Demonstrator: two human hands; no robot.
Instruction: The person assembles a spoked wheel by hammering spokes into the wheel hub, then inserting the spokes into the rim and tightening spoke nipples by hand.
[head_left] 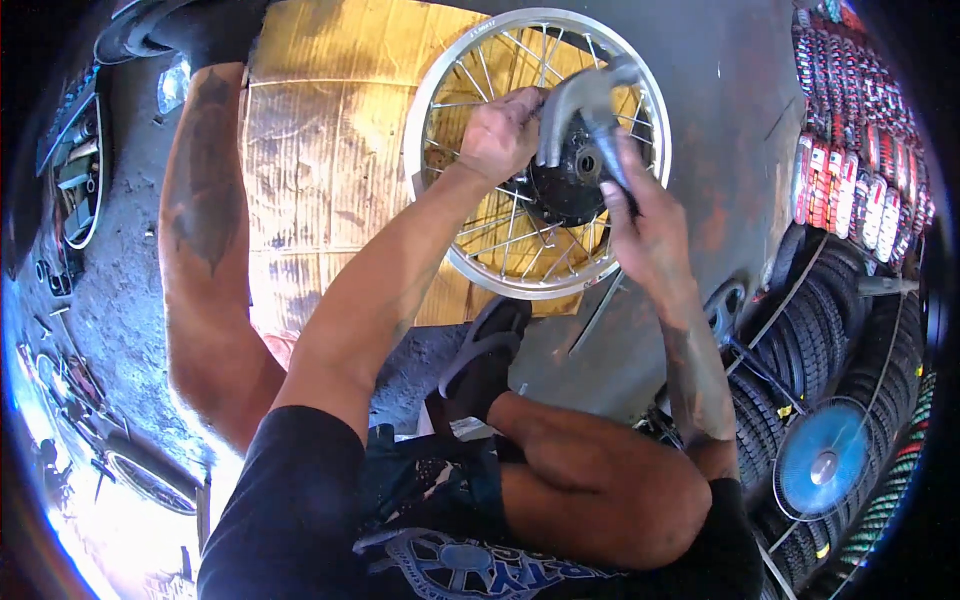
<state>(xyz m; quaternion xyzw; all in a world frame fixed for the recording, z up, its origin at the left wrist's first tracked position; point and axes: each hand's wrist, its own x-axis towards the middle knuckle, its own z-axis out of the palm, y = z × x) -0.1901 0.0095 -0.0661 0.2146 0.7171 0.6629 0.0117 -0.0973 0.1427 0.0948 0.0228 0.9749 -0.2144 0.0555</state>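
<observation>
Lettering appears at three locations: light outlined characters beside a wheel-shaped emblem on the dark shirt (pixel 290 500), small dark characters on the upper rim of the spoked wheel (pixel 414 150), and print on the red-and-white packs (pixel 845 190) at the right, too small to make out. The wheel lies flat, partly on the cardboard sheet (pixel 320 200) and partly over the dark floor (pixel 720 150), with its black hub (pixel 560 200) facing up. The right hand (pixel 650 225) is closed around the handle of a hammer (pixel 575 100) – its head is blurred and covers part of the hub, so contact cannot be determined. The left hand (pixel 500 135) is curled at the left side of the hub, apart from the right hand; whether its fingers grip anything cannot be told, since its inner side is hidden. The lower edge cuts off the shirt, and glare washes out the lower left. Count: one spoked wheel, one hammer, one cardboard sheet, one blue round fan (pixel 822 460) – the black tyres (pixel 800 330) at the right overlap too closely to be counted
</observation>
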